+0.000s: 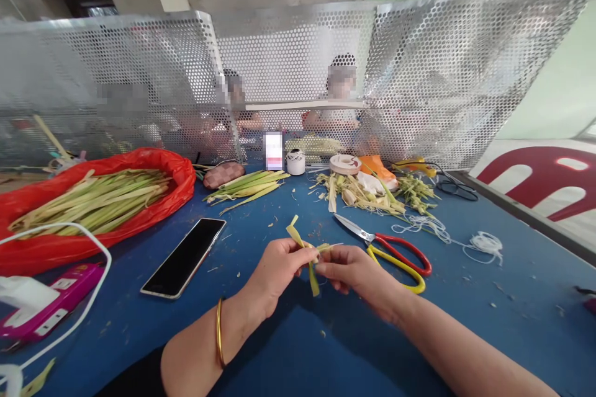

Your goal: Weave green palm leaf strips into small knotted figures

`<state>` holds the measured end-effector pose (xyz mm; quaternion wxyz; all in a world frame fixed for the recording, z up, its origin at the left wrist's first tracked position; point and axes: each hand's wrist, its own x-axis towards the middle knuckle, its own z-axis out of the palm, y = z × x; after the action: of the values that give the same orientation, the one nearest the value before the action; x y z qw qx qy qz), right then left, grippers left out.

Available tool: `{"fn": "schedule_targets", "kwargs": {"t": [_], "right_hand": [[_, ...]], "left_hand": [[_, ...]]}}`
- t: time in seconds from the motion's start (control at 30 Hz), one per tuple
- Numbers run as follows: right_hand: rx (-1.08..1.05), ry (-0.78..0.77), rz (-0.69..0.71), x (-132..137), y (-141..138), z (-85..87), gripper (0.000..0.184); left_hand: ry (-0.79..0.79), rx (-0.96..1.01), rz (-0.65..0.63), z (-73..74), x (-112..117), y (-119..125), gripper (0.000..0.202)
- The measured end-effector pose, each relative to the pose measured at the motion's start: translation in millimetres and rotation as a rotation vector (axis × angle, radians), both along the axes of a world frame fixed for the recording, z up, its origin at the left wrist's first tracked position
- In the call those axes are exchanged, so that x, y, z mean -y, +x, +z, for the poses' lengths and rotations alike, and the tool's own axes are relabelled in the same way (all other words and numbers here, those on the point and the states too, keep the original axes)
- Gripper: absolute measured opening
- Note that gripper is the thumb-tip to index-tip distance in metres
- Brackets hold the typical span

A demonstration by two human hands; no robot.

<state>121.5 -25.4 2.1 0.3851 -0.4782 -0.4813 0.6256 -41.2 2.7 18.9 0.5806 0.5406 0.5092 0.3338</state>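
My left hand (282, 265) pinches a pale green leaf strip (295, 232), with one end sticking up and another hanging below the fingers. My right hand (348, 268) meets it from the other side, its thumb and fingers closed on the strips where they cross. The exact fold between the fingertips is partly hidden. Just beyond my right hand lie scissors (372, 237) with one red and one yellow handle, blades pointing away to the left. A phone (185, 258) with a dark screen rests left of my left hand.
A red plastic bag (158, 158) of leaf strips (93, 195) sits left, near a purple power strip (56, 301). More strips (251, 185), a tape roll (345, 164), scraps (356, 193) and white string (484, 244) lie ahead. Behind a perforated metal screen (298, 43) people sit.
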Motion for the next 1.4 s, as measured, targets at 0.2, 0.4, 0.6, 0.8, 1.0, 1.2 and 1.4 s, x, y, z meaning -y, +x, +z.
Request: {"fn": "schedule_targets", "kwargs": {"t": [0.2, 0.4, 0.6, 0.8, 1.0, 1.2, 1.4], "right_hand": [[0.249, 0.092, -0.118, -15, 17, 2.5, 0.024], [1.483, 0.434, -0.134, -19, 62, 13.7, 0.01], [1.692, 0.188, 0.147, -7, 84, 13.8, 0.039], [1.55, 0.251, 0.107, -17, 82, 12.3, 0.051], [0.528, 0.229, -0.022, -10, 65, 18.2, 0.056], [0.09, 0.084, 0.156, 3, 50, 23.9, 0.05], [0.48, 0.246, 0.238, 3, 47, 26.5, 0.045]], "left_hand": [[0.058, -0.14, 0.057, -1.6, -6, -2, 0.02], [0.038, -0.205, 0.074, -2.3, -14, -7, 0.017], [0.028, -0.175, 0.112, -4.8, -23, -14, 0.017], [-0.011, -0.078, 0.194, -8.0, -31, -16, 0.017], [-0.036, 0.01, 0.263, -6.0, -35, -20, 0.023], [-0.097, 0.209, 0.281, 2.2, -33, -22, 0.032], [-0.009, 0.163, 0.316, 0.0, -32, -16, 0.023]]}}
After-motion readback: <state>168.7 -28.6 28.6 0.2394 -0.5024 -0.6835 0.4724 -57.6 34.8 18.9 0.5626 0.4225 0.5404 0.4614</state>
